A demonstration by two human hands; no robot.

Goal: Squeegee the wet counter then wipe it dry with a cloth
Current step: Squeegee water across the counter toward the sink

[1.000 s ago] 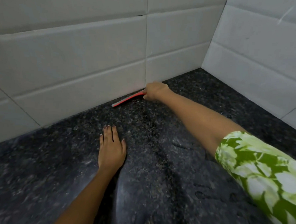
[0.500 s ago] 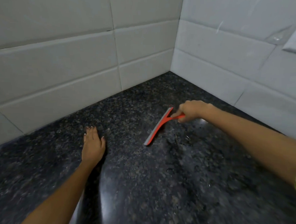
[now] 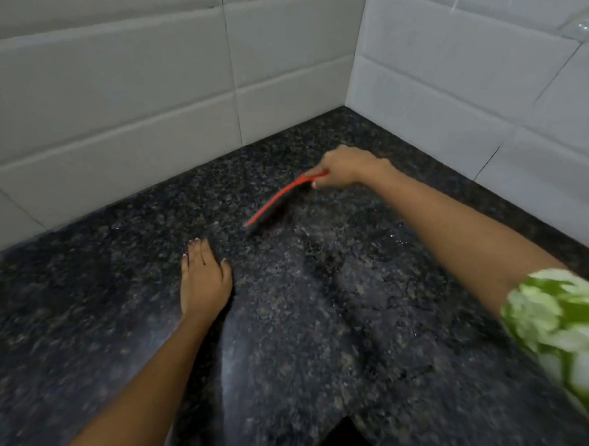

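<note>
i judge i'm mid-squeegee: the desk [image 3: 332, 327] looks wet and streaky through the blur, and no cloth is in view, so drying remains. my right hand [image 3: 343, 167], centre-right of frame, is closed around the red squeegee [image 3: 277, 201] handle, blade angled down to the stone. my left hand [image 3: 205, 279], lower centre, lies flat, fingers spread, holding nothing.

A red squeegee [image 3: 280, 199] with a dark blade is lying slanted on the dark speckled surface [image 3: 333, 310], its blade edge pressing down, not far from the tiled corner. The surface is glistening wet, with streaks and droplets nearer than the squeegee.
</note>
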